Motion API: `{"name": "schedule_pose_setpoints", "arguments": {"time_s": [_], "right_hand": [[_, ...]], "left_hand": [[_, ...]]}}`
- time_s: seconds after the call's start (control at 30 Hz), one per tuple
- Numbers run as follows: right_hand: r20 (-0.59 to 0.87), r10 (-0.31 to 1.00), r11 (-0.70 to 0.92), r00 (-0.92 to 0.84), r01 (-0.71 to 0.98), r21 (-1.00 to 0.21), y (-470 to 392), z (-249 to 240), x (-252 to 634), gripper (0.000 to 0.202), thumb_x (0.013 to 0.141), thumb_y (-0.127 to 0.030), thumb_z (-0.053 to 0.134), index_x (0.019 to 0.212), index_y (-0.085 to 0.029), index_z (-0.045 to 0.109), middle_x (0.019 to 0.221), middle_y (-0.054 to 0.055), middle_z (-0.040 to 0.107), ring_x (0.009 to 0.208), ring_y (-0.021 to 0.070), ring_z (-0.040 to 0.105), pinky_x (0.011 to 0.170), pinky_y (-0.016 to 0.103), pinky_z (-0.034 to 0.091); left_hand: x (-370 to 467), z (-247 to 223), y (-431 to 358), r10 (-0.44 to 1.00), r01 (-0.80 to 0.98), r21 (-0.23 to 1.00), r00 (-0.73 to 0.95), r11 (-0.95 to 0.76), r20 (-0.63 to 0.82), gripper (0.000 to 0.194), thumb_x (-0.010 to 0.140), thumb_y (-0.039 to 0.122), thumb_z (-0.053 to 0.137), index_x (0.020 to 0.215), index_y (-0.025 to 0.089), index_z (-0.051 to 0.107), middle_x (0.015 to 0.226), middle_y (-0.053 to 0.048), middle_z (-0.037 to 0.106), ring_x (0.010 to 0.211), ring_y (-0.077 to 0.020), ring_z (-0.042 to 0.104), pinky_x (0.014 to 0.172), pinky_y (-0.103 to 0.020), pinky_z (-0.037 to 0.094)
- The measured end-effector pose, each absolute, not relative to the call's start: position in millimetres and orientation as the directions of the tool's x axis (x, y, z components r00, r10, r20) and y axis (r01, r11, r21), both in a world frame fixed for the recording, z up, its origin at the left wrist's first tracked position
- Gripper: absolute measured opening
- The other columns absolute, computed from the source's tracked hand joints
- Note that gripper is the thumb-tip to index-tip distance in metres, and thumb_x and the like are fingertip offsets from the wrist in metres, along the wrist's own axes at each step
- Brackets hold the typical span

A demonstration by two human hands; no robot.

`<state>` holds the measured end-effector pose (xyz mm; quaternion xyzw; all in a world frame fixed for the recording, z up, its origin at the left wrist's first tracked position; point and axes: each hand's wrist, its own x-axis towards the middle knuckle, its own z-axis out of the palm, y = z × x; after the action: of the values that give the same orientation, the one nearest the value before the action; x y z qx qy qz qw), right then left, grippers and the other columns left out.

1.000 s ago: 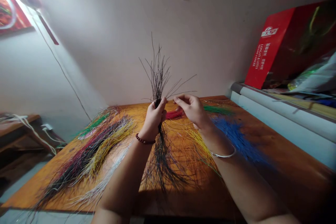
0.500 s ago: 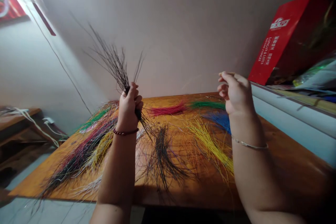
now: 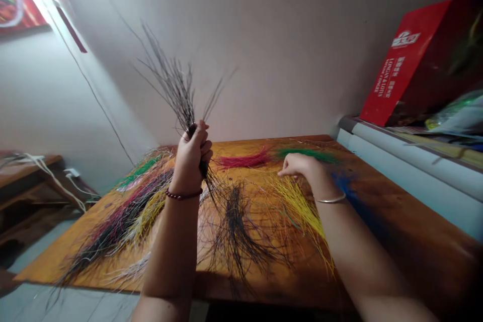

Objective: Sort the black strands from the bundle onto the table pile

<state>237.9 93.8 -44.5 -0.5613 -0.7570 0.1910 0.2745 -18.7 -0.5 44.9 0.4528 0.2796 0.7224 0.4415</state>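
Note:
My left hand [image 3: 194, 156] is closed in a fist round a bundle of thin black wire-like strands [image 3: 179, 90], held upright above the table. Their upper ends fan out against the wall, and the lower ends hang below the fist. My right hand [image 3: 298, 165] bends down over the far end of a yellow strand pile [image 3: 300, 204], thumb and fingers pinched together. Whether a strand is between those fingertips I cannot make out. Between my arms lies a loose pile of black strands [image 3: 237, 226] on the wooden table [image 3: 400, 206].
Red strands [image 3: 245, 159] and green strands [image 3: 313, 154] lie along the back, blue strands [image 3: 349, 191] at the right. A mixed-colour heap [image 3: 124, 216] covers the left side. A red box [image 3: 407, 60] stands on the right-hand ledge. White cables [image 3: 56, 176] run at far left.
My right hand has come down and inward from raised in the air to the yellow strands. My left hand keeps its grip on the black bundle, slightly further right in view.

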Motion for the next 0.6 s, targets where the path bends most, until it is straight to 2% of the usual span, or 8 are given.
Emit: {"name": "schedule_pose_setpoints", "arguments": {"time_s": [0.03,0.1,0.17,0.2,0.27,0.37,0.43,0.6], "right_hand": [[0.217,0.957,0.286,-0.194,0.768,-0.573,89,-37,239,0.024,0.048,-0.024,0.084,0.044,-0.018,0.060,0.039,0.002,0.055,0.037,0.0125,0.051,0.045,0.024,0.036],[0.302,0.945,0.272,-0.121,0.806,-0.526,72,-18,243,0.016,0.066,-0.034,0.073,0.061,-0.020,0.070,0.058,0.006,0.067,0.053,0.0164,0.060,0.052,0.026,0.041],[0.538,0.843,0.345,-0.014,0.781,-0.520,49,1,243,0.022,0.079,-0.040,0.061,0.079,-0.021,0.074,0.076,0.008,0.072,0.066,0.0187,0.065,0.058,0.028,0.045],[0.636,0.770,0.410,0.046,0.728,-0.550,37,9,241,0.025,0.082,-0.039,0.058,0.085,-0.021,0.073,0.080,0.008,0.072,0.066,0.0180,0.064,0.059,0.028,0.046],[0.738,0.646,0.553,0.194,0.548,-0.628,16,22,235,0.026,0.085,-0.037,0.053,0.092,-0.019,0.072,0.081,0.007,0.071,0.057,0.0140,0.061,0.053,0.026,0.047],[0.749,0.560,0.687,0.354,0.307,-0.659,-3,32,223,0.027,0.088,-0.034,0.049,0.093,-0.019,0.071,0.080,0.005,0.069,0.049,0.0087,0.053,0.044,0.022,0.042],[0.741,0.589,0.705,0.323,0.242,-0.666,-6,32,216,0.027,0.088,-0.037,0.051,0.091,-0.019,0.072,0.079,0.005,0.069,0.048,0.0080,0.051,0.042,0.021,0.041],[0.614,0.790,0.605,0.001,0.162,-0.779,5,22,201,0.036,0.079,-0.044,0.066,0.099,-0.016,0.073,0.085,0.008,0.072,0.046,0.0077,0.051,0.042,0.023,0.044]], "left_hand": [[-16,42,2,0.898,-0.377,0.815,-0.186,-0.439,0.398,0.033,0.071,0.037,0.077,0.072,0.017,0.051,0.052,0.010,0.025,0.036,-0.0014,0.020,0.030,-0.015,0.014],[-10,37,7,0.910,-0.356,0.837,-0.168,-0.415,0.379,0.034,0.070,0.037,0.078,0.074,0.017,0.051,0.053,0.010,0.026,0.036,-0.0012,0.021,0.030,-0.015,0.015],[-5,32,10,0.919,-0.329,0.858,-0.151,-0.395,0.365,0.035,0.069,0.038,0.079,0.075,0.018,0.051,0.053,0.010,0.027,0.037,-0.0013,0.022,0.031,-0.015,0.015],[-2,30,12,0.922,-0.313,0.867,-0.137,-0.387,0.362,0.035,0.069,0.039,0.078,0.076,0.018,0.052,0.054,0.010,0.027,0.038,-0.0014,0.022,0.032,-0.015,0.015],[3,26,13,0.926,-0.281,0.882,-0.103,-0.377,0.363,0.035,0.070,0.041,0.077,0.077,0.018,0.052,0.053,0.010,0.025,0.038,-0.0017,0.022,0.033,-0.015,0.015],[10,21,14,0.923,-0.237,0.892,-0.074,-0.384,0.378,0.034,0.071,0.041,0.076,0.076,0.018,0.051,0.053,0.010,0.023,0.038,-0.0018,0.020,0.034,-0.016,0.016],[16,18,13,0.916,-0.214,0.891,-0.067,-0.400,0.396,0.034,0.072,0.040,0.075,0.073,0.018,0.049,0.053,0.010,0.025,0.038,-0.0020,0.021,0.035,-0.016,0.017],[27,13,11,0.908,-0.164,0.894,-0.032,-0.418,0.418,0.035,0.073,0.040,0.075,0.068,0.019,0.047,0.049,0.009,0.028,0.038,-0.0029,0.023,0.036,-0.018,0.019]]}}
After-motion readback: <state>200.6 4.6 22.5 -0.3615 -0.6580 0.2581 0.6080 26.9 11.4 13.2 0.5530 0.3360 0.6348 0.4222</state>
